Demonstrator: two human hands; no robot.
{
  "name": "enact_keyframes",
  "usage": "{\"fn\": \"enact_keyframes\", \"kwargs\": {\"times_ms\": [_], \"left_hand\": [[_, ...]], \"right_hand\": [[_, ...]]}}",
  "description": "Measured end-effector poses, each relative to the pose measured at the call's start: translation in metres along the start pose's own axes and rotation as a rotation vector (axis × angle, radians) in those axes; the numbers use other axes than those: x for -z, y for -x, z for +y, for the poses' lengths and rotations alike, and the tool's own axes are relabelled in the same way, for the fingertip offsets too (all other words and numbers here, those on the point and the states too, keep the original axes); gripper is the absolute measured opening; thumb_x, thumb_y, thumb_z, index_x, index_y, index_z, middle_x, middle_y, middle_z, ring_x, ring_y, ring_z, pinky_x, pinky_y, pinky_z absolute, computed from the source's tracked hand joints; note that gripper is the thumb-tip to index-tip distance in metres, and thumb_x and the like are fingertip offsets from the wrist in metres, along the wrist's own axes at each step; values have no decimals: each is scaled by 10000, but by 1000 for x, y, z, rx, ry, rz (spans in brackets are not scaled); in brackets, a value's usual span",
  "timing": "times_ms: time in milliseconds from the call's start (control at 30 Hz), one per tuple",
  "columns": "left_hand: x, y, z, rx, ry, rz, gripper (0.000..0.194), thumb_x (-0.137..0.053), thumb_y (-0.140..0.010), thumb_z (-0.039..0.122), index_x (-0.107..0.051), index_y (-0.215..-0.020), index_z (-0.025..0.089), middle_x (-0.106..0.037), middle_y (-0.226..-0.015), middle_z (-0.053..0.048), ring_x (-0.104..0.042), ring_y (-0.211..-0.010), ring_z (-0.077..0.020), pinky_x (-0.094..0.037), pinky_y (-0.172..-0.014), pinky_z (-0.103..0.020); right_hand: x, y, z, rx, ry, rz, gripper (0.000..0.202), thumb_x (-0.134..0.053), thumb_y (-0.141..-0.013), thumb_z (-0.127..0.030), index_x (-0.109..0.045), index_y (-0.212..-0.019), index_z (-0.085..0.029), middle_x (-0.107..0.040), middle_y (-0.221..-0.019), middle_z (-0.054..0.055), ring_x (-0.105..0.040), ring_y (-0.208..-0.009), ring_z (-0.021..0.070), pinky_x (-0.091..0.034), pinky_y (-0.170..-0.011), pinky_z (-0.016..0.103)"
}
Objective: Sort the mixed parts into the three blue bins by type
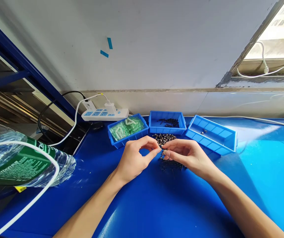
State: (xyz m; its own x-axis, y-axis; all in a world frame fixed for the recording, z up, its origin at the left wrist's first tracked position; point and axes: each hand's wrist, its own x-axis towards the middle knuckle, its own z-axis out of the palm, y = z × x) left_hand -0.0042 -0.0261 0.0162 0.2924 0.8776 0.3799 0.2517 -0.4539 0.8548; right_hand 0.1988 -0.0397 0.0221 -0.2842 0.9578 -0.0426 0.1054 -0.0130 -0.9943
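Above the blue table [142,205], the fingertips of my two hands almost meet. My left hand [135,160] pinches with thumb and index finger; whatever lies in the pinch is too small to name. My right hand [193,155] is also closed in a pinch, with a tiny dark bit at its fingertips that I cannot make out. Just behind the fingers lies a heap of small brass-and-dark metal fasteners [165,136]. Thin black screws [173,166] are scattered below my right hand, which partly covers them.
Behind the heap stand three blue bins: one [129,141] with green packets, one [167,130] with black screws, one [212,141] with a few small metal parts. A power strip [104,114] lies by the wall. At left are a large bottle [25,162] and a white cable [55,175].
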Motion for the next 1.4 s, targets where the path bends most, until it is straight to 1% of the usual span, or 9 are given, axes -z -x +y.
{"fn": "enact_keyframes", "kwargs": {"times_ms": [233,300,367,433,533,867,1033,1233,1400], "left_hand": [[-2,2,-5,-72,-177,-148,66,-696,-925,144,-725,-904,200,-777,-859,3,-727,-772,-156,-588,-758,-253],[-3,4,-11,-148,-283,-223,103,-686,-934,123,-750,-956,200,-786,-954,-31,-733,-879,-191,-593,-841,-303],[-3,5,-16,-223,-359,-298,143,-674,-943,115,-768,-1012,197,-781,-1035,-60,-721,-970,-219,-591,-891,-342],[-4,7,-20,-269,-399,-353,160,-658,-955,114,-776,-1028,196,-772,-1056,-69,-707,-999,-226,-590,-887,-347],[-4,8,-23,-280,-429,-375,159,-644,-960,106,-773,-993,193,-764,-1024,-67,-696,-975,-218,-586,-857,-332],[-1,5,-17,-207,-485,-363,171,-617,-904,28,-661,-893,193,-717,-880,-32,-658,-855,-209,-541,-768,-314],[1,5,-14,-139,-439,-328,201,-557,-904,22,-599,-955,211,-680,-870,-4,-647,-779,-167,-528,-730,-275],[2,3,-11,-116,-275,-170,226,-600,-879,39,-586,-998,230,-675,-904,14,-669,-775,-138,-565,-755,-251],[0,3,-8,-83,-74,-27,240,-670,-846,74,-541,-974,231,-666,-862,34,-667,-732,-115,-580,-752,-234]], "right_hand": [[7,-5,13,31,-11,173,376,-862,-719,-539,-821,-867,-196,-769,-703,43,-719,-643,196,-611,-638,324],[9,-5,14,86,-38,268,392,-864,-734,-530,-825,-967,-218,-817,-868,72,-765,-775,230,-636,-731,358],[9,-4,13,149,-91,321,472,-851,-787,-474,-771,-1210,-279,-800,-1184,88,-770,-1032,263,-631,-891,396],[8,-1,10,187,-103,311,624,-804,-862,-412,-603,-1451,-366,-650,-1481,73,-679,-1273,272,-588,-1026,433],[6,2,6,186,-43,255,713,-719,-940,-387,-409,-1581,-427,-497,-1623,61,-597,-1385,279,-561,-1084,486],[9,3,3,134,-65,261,484,-729,-924,-365,-609,-1392,-332,-643,-1483,92,-752,-1102,236,-615,-951,415],[8,1,7,154,102,211,361,-735,-887,-470,-735,-1163,-237,-817,-1042,83,-779,-900,241,-628,-843,396],[3,1,6,272,422,168,193,-658,-919,-341,-764,-1026,-221,-817,-991,68,-762,-872,232,-620,-784,352],[3,3,1,260,425,72,183,-671,-882,-289,-799,-987,-213,-833,-970,59,-773,-830,233,-631,-774,349]]}}
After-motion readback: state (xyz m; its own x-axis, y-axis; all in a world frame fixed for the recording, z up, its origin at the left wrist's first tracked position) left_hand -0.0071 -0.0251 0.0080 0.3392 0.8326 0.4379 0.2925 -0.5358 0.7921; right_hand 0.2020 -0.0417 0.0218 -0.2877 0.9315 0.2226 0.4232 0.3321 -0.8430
